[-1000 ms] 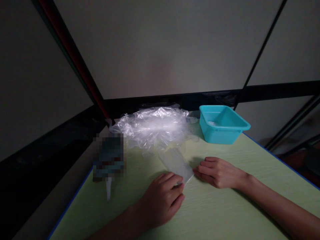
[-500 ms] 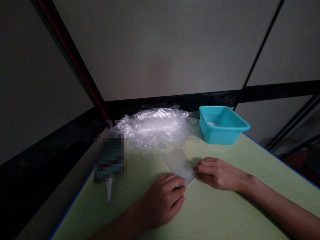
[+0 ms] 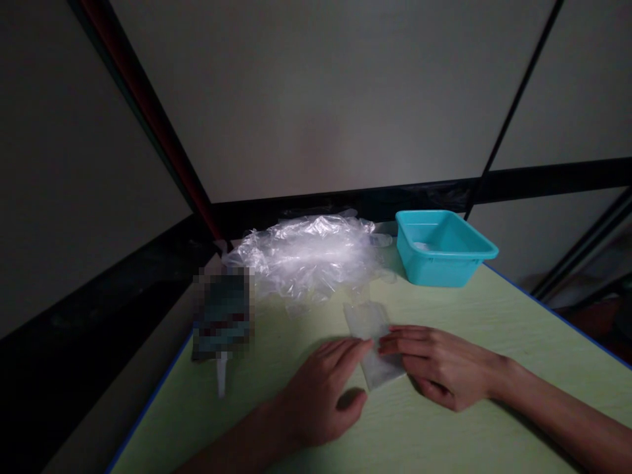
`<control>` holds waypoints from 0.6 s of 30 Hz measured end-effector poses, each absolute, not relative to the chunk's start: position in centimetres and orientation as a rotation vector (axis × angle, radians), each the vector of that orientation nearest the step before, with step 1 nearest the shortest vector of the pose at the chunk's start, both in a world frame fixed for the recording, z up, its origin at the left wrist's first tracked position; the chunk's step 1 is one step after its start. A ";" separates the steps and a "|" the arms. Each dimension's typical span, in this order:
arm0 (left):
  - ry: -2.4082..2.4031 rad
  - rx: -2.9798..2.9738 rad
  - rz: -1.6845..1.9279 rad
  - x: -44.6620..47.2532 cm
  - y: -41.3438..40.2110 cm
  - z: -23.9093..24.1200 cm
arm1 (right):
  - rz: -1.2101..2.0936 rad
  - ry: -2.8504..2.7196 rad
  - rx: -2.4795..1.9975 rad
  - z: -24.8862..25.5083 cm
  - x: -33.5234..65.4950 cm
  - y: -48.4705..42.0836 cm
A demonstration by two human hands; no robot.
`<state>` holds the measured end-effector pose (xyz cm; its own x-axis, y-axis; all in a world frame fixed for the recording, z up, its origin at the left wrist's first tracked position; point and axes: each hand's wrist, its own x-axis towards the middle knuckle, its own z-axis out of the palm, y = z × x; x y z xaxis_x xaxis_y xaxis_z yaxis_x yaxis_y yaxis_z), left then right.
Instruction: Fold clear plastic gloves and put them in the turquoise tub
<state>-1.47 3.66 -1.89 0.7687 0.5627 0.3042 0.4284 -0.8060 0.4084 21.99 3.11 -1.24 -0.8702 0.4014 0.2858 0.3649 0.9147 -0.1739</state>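
A small clear plastic bag [image 3: 382,374] lies flat on the table between my hands. My left hand [image 3: 330,388] rests at its left edge, the index fingertip touching the plastic and the thumb spread apart lower down. From the right, my right hand [image 3: 434,365] lies with its fingers stretched across the middle of the bag. Neither hand grips it. Behind the bag is a shiny heap of crumpled clear plastic bags [image 3: 311,253].
A turquoise plastic basin [image 3: 439,266] stands at the back right with something whitish inside. At the left is a pixelated dark object [image 3: 224,316] with a white strip [image 3: 221,375] below it. Wall panels [image 3: 336,99] border the pale green table [image 3: 494,322].
The small bag was tilted up at its near end and now lies flat, turned straighter. My right hand has moved over it, and my left thumb has spread away from the fingers.
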 end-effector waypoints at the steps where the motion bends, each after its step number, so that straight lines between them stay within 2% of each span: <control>1: 0.801 2.607 0.598 -1.5 3.7 -2.0 | 0.183 -2.745 -0.578 -1.2 22.0 3.1; 12: 0.929 2.340 0.708 -1.2 4.4 -2.2 | 0.553 -2.487 -0.663 -1.2 22.2 3.2; 18: 0.930 2.322 0.771 0.0 5.5 -2.3 | 0.649 -2.416 -0.677 -1.4 22.4 3.5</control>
<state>-0.04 5.53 -2.32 0.6022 0.7358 0.3099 0.4408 -0.6300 0.6393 22.43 3.50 -1.35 -0.7263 0.5821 0.3656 0.3205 0.7573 -0.5690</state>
